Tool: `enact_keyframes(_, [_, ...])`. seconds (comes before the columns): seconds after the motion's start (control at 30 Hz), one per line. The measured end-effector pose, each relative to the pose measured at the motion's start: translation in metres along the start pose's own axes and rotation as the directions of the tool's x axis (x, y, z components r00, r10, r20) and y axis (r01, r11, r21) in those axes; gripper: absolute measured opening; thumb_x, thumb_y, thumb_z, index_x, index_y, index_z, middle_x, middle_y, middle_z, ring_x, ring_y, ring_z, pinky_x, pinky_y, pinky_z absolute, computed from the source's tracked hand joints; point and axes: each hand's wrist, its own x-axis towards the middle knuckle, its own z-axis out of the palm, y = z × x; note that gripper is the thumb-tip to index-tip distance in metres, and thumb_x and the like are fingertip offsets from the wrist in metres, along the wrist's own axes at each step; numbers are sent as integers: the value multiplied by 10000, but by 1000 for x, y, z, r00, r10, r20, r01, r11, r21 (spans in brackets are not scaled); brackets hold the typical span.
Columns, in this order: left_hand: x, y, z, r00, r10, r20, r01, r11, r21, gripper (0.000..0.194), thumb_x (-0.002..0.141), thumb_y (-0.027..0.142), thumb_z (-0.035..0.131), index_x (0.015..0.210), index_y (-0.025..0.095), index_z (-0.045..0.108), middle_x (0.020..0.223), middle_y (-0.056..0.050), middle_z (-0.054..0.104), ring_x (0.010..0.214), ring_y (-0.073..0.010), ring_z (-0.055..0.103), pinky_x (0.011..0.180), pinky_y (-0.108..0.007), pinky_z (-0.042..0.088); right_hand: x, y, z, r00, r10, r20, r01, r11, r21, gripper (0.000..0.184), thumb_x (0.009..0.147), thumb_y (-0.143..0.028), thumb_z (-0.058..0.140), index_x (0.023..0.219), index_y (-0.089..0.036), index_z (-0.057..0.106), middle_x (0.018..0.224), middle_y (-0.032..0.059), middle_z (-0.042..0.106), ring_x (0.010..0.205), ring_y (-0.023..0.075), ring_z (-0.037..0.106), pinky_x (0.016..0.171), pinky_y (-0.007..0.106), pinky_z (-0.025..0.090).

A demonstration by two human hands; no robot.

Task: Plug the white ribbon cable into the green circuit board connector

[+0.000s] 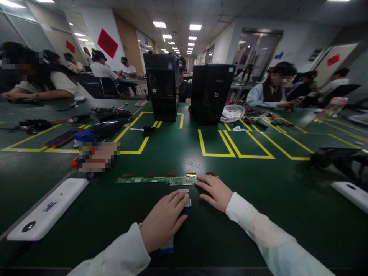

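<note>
A long, narrow green circuit board (152, 180) lies across the green table, with several brown and gold flex tabs along its far edge. My right hand (215, 191) rests over the board's right end, fingers stretched and spread, the fingertips touching it. Nearer to me, a white flat ribbon cable (188, 201) with a blue end lies on the table, partly covered by my left hand (165, 214). The fingers of that hand lie flat over the cable, and its thumb is held apart. The cable's middle is hidden beneath the palm.
Two black computer towers (163, 88) stand at the back of the table. White devices lie at left (48, 211) and right (350, 193). Beyond the yellow tape are a white basket (234, 113), cables and tools. Other people sit around.
</note>
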Motion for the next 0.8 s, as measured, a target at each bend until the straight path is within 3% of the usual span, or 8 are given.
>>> enact_keyframes(0.2, [20,14,11,998,-37,-49,39,999,24,454,943,330,497,1364,163,504,1380,-112,590,1259,-263,546,1026,-434,476,-2,-2,-1,1000,18,-4,-18,1000,-9,503,976,-462,441,1389,-187,529,1466,133,486,1330,280,444,1100,491,374])
enact_keyframes(0.53, [15,5,25,995,-32,-94,31,999,-16,483,967,369,435,1425,215,453,1445,-101,540,1319,-258,508,1010,-433,497,-1,-8,-6,998,39,40,-38,999,-22,540,961,-480,466,1429,-213,499,1481,135,466,1343,302,414,1092,516,356])
enact_keyframes(0.8, [17,10,21,995,-83,-52,82,996,-16,501,962,388,452,1417,179,463,1459,-110,527,1330,-271,502,1037,-459,487,-2,-7,-5,998,40,52,-38,999,-28,563,954,-512,472,1447,-241,485,1497,133,444,1362,312,389,1092,525,347])
